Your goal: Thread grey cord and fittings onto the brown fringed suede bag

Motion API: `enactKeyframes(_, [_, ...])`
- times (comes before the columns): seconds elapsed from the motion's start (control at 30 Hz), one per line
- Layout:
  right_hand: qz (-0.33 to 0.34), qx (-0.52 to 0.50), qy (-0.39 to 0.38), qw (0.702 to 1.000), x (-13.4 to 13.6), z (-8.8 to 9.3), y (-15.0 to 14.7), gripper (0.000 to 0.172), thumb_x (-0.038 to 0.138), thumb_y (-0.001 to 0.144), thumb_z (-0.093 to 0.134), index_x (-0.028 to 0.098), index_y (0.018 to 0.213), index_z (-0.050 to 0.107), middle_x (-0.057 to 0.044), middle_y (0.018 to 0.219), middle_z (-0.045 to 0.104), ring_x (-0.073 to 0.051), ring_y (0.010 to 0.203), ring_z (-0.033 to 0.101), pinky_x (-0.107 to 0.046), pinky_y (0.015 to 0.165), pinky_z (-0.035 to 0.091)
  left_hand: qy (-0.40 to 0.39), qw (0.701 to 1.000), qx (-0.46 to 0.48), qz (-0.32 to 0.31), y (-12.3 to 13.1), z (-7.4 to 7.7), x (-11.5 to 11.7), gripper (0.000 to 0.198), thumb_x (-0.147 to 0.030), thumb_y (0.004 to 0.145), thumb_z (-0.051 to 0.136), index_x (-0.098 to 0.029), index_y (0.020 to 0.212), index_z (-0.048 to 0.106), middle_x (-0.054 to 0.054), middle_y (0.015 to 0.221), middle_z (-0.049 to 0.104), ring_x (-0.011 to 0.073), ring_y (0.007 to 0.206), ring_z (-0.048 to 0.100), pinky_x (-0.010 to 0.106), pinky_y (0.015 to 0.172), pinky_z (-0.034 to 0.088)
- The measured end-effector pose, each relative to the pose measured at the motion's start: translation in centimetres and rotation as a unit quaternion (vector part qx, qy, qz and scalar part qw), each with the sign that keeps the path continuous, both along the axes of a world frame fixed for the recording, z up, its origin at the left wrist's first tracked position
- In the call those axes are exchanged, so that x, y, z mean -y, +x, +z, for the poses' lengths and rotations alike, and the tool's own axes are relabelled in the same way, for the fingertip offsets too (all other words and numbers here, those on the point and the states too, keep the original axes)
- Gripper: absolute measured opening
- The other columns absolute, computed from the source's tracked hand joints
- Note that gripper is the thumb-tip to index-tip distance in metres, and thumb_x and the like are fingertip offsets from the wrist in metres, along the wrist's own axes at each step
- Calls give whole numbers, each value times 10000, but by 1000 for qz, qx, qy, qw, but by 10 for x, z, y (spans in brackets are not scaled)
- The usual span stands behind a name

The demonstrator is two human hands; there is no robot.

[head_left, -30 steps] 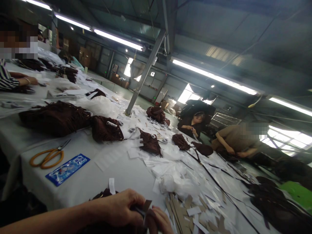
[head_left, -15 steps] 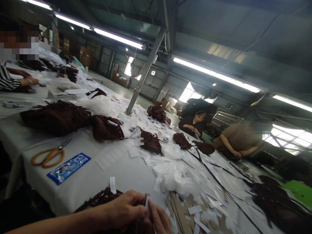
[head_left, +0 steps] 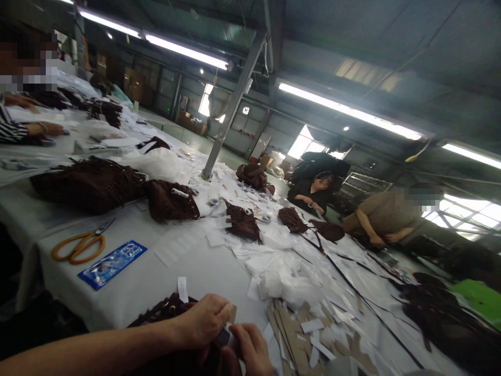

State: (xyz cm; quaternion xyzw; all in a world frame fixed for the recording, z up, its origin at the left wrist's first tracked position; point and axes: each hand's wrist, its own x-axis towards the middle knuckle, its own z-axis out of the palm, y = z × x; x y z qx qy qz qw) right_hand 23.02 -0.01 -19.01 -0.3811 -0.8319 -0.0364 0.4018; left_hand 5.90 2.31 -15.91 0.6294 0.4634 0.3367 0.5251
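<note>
Pinching a small pale piece [head_left: 233, 342]
The left hand [head_left: 209, 319] and right hand [head_left: 253, 349] both have fingers closed on it, beside a dark brown bag [head_left: 159, 310].

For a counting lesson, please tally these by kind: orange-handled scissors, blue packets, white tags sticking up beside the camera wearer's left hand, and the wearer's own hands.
Orange-handled scissors: 1
Blue packet: 1
White tag sticking up: 1
Wearer's own hands, left hand and right hand: 2
Total: 5
</note>
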Motion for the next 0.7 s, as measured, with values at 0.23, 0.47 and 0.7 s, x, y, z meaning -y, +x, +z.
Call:
enactKeyframes(0.23, [4, 129, -97, 987, -5, 11, 3, 213, 226, 682, 692, 238, 870, 592, -12, 791, 567, -212, 764, 599, -320, 664, 479, 47, 998, -28, 1, 1, 3, 8, 430, -476, 904, 321, -199, 603, 451, -33, 561, 458, 111, 469, 446, 219, 432, 296])
enactKeyframes(0.47, [51, 199, -34, 978, -11, 17, 2, 217, 357, 714, 684, 237, 875, 603, -4, 750, 574, -207, 722, 567, -333, 651, 430, -53, 998, 12, -9, 6, 6, 8, 449, -547, 828, 383, -196, 552, 432, -38, 478, 421, 106, 402, 401, 211, 364, 269])
enactKeyframes(0.7, [5, 168, 54, 984, -4, 16, -4, 353, 408, 953, 315, 235, 909, 619, -45, 776, 577, -219, 725, 527, -379, 691, 389, -252, 949, 183, -58, 0, 14, 7, 317, -458, 716, 557, -149, 691, 624, 20, 576, 587, 128, 406, 485, 200, 300, 328])
